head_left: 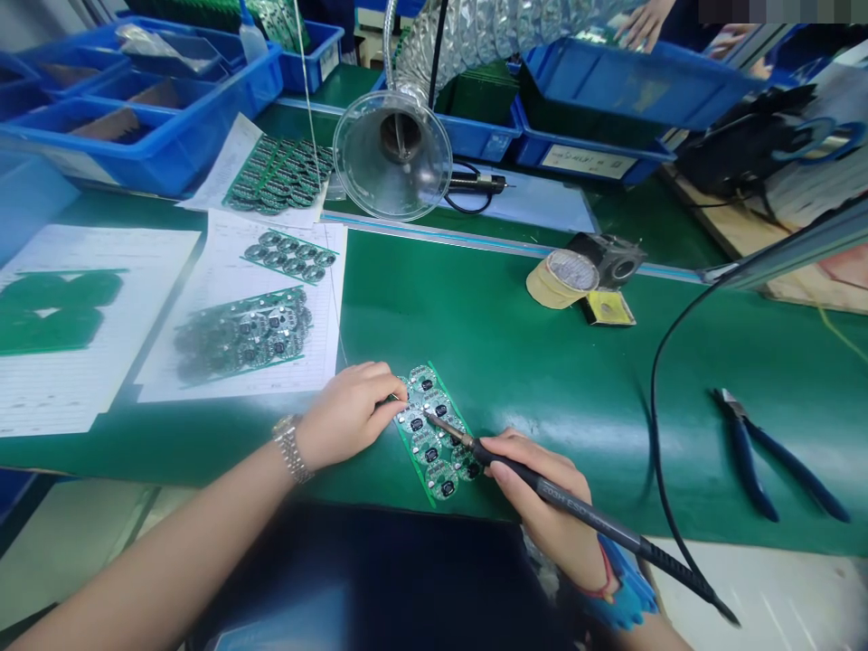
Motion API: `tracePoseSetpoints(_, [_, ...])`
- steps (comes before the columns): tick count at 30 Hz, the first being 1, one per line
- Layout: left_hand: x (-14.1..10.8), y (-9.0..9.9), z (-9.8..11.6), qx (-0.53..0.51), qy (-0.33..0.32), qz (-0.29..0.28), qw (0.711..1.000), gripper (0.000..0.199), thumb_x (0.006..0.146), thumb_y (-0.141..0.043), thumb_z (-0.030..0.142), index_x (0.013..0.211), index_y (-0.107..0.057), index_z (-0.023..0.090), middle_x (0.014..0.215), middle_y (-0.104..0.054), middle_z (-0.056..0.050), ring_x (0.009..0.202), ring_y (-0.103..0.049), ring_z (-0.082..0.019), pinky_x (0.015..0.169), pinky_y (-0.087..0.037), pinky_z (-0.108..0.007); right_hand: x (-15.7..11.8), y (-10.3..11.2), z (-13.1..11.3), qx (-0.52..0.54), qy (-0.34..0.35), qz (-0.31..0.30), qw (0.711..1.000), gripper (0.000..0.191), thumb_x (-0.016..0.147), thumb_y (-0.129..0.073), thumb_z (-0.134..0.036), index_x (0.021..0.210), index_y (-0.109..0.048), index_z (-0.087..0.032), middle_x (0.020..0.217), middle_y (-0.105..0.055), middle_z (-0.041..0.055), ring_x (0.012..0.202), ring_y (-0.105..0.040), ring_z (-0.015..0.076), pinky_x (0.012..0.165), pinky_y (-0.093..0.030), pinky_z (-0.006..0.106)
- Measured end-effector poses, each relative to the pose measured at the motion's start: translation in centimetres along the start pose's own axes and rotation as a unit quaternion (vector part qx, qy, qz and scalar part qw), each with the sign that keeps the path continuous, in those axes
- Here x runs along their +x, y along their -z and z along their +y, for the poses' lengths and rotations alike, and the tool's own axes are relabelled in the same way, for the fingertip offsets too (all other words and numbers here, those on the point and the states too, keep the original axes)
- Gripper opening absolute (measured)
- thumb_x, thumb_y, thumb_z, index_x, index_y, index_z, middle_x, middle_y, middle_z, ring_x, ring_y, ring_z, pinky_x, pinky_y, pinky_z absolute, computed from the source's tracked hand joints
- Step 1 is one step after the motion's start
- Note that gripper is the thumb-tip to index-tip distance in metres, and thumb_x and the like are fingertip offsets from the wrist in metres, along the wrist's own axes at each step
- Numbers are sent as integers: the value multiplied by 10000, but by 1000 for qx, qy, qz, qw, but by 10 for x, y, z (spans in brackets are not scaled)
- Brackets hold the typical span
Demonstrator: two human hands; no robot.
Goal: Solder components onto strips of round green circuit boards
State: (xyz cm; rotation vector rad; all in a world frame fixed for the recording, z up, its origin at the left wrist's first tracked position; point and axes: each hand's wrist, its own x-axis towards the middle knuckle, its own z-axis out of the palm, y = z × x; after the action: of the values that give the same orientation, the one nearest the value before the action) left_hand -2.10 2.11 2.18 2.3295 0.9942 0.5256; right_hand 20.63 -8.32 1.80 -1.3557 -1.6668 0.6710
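A panel of round circuit boards lies slanted on the green bench mat in front of me. My right hand is closed round the black handle of a soldering iron, whose tip touches or hovers just over the panel's upper part. At the panel's upper left edge, my left hand is closed in a pinch on thin solder wire. That wire hangs down from above and a short end shows at the fingertips. Whether the solder meets the iron's tip I cannot make out.
Stacked circuit panels lie on paper at left. A clear fume funnel hangs at the back. Rightward are a yellowish round tub, cutting pliers and the iron's cable. Blue bins line the back; a co-worker's hand is beyond.
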Motion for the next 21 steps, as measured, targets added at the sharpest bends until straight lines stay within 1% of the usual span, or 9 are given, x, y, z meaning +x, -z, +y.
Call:
tracePoseSetpoints(6, [-2, 1, 0, -18, -9, 19, 1000, 134, 850, -483, 202, 770, -586, 171, 665, -491, 6, 657, -460, -124, 612, -367, -249, -1, 2, 1, 37, 0, 5, 999, 237, 794, -556, -116, 972, -641, -248, 734, -646, 16, 767, -591, 178, 661, -471, 287])
tracePoseSetpoints(11, [-4, 0, 2, -10, -20, 5, 1000, 140, 853, -475, 196, 764, -579, 168, 659, -483, 4, 663, -449, -130, 628, -362, -265, -2, 3, 2, 71, 4, -6, 997, 198, 794, -548, -114, 928, -650, -220, 720, -615, 29, 693, -561, 171, 640, -447, 311])
tracePoseSetpoints(21, [-3, -5, 2, 13, -26, -7, 1000, 124, 851, -473, 182, 770, -567, 172, 703, -524, -5, 696, -459, -142, 662, -367, -290, -1, 1, 0, 57, -4, -14, 998, 190, 795, -554, -119, 923, -651, -220, 727, -624, 26, 710, -566, 172, 678, -444, 316])
